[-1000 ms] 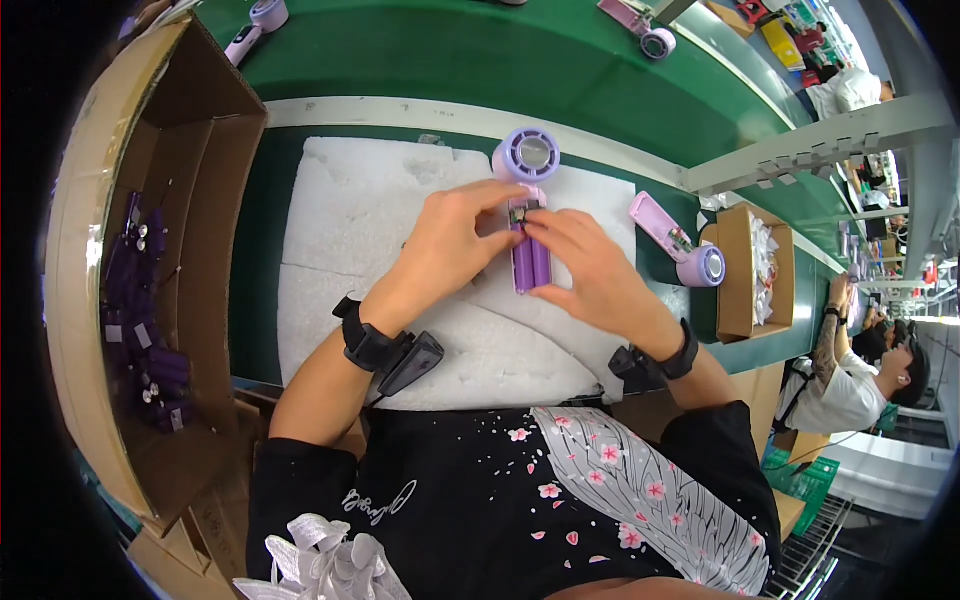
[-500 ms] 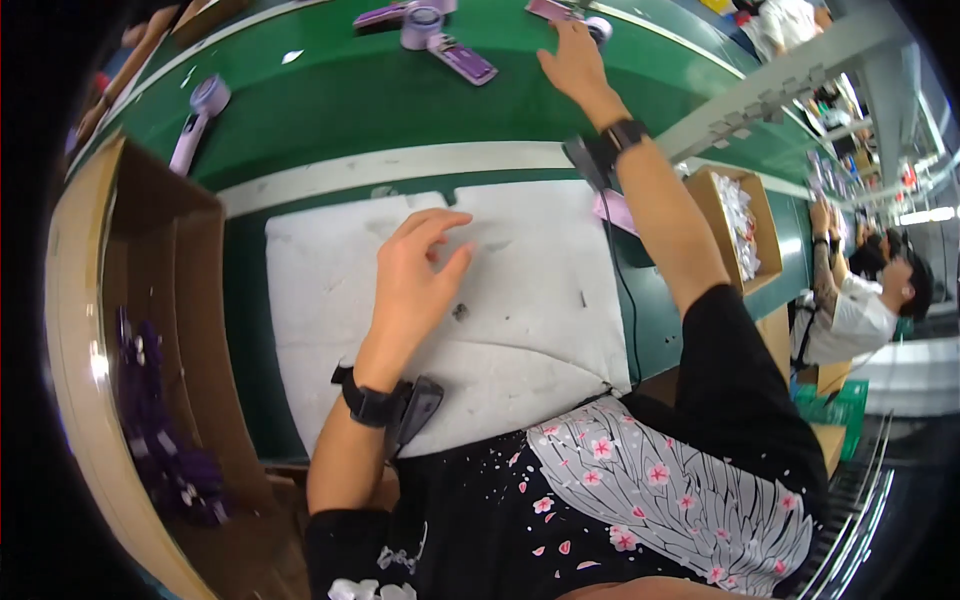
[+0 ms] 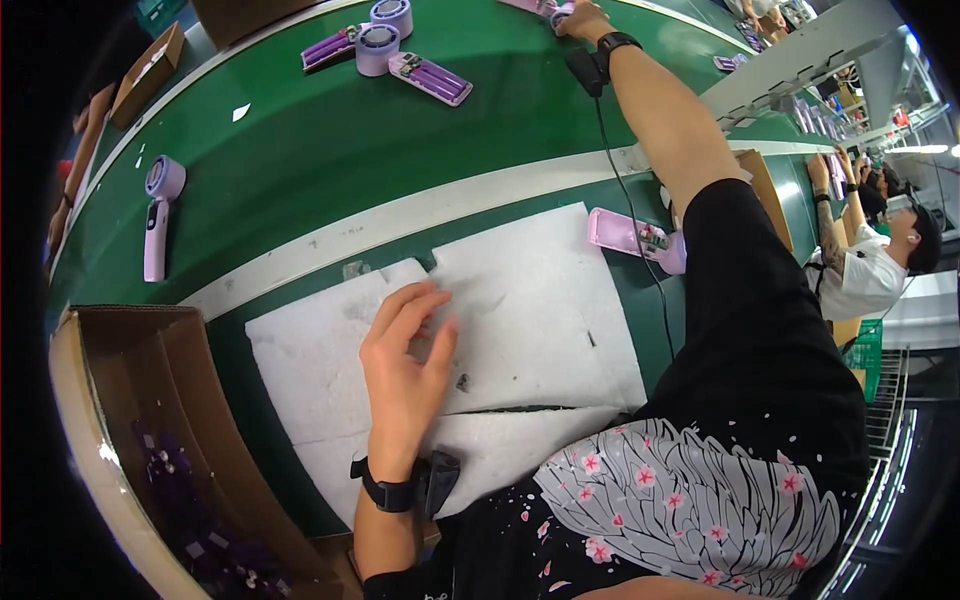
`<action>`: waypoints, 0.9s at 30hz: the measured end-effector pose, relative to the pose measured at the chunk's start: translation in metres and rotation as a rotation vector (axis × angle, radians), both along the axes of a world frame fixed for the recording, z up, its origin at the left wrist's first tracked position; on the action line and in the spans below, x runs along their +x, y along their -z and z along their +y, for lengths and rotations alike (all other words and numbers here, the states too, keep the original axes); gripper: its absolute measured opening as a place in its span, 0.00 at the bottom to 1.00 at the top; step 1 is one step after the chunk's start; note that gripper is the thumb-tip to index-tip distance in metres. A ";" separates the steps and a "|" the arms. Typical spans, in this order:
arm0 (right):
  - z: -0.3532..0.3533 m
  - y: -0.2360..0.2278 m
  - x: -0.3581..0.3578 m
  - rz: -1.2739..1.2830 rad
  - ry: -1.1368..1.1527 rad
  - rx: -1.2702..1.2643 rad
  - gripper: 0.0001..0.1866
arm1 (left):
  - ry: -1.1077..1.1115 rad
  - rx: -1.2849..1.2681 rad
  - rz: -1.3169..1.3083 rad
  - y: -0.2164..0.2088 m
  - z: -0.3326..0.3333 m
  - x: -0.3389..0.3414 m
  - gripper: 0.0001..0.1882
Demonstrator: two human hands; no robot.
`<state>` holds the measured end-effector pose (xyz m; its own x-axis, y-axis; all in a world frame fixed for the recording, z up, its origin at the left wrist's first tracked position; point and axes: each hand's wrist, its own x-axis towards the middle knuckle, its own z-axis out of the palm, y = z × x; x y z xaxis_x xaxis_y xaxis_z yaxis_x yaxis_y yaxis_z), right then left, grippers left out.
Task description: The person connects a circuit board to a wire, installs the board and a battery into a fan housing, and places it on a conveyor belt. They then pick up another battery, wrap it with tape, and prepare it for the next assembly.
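Note:
My right hand (image 3: 585,22) is stretched far out over the green belt, its fingers closed around the head of a pale purple handheld fan (image 3: 535,5) at the top edge. Part of that fan lies beyond the picture. Above the white foam sheet (image 3: 540,320), my left hand (image 3: 405,355) hovers with fingers curved and apart, holding nothing. Right of the sheet lies a pink handheld fan (image 3: 618,232), its handle opened and a small circuit board showing. Two opened purple fans, one nearer (image 3: 432,78) and one behind it (image 3: 328,46), touch each other on the belt.
Another purple fan (image 3: 155,240) lies on the belt (image 3: 300,170) at left. A cardboard box (image 3: 195,340) with dark purple parts stands at near left; a second box (image 3: 768,195) is partly behind my right arm. A black cable (image 3: 625,190) hangs from my right wrist. A co-worker (image 3: 865,260) sits at right.
My right hand has reached the far fan and closed on it. The view has shifted, showing more of the pink fan at right. My left hand stays over the sheet, still empty.

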<state>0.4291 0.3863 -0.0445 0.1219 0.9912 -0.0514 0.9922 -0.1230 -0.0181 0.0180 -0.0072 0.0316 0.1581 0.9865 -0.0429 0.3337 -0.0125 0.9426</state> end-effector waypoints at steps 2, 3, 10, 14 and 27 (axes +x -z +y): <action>-0.017 0.000 -0.008 0.052 0.229 0.257 0.37 | 0.014 0.004 -0.006 0.002 0.003 0.002 0.12; -0.022 -0.009 -0.009 0.045 0.245 0.275 0.37 | 0.018 0.013 -0.009 0.000 0.003 0.004 0.12; -0.078 -0.143 -0.123 0.247 -0.230 1.058 0.45 | 0.017 0.058 -0.018 0.013 0.003 0.007 0.11; -0.150 -0.196 -0.209 0.536 -0.366 1.272 0.43 | -0.032 0.130 -0.030 0.034 0.003 -0.001 0.10; -0.362 -0.072 -0.170 1.311 -0.068 -0.261 0.17 | -0.259 0.265 -0.098 0.070 0.013 0.014 0.12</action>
<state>0.2591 0.0245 0.0274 -0.2118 0.9366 -0.2791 0.2648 -0.2199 -0.9389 0.0315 0.0058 -0.0382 -0.1067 0.9692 0.2218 0.2658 -0.1872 0.9457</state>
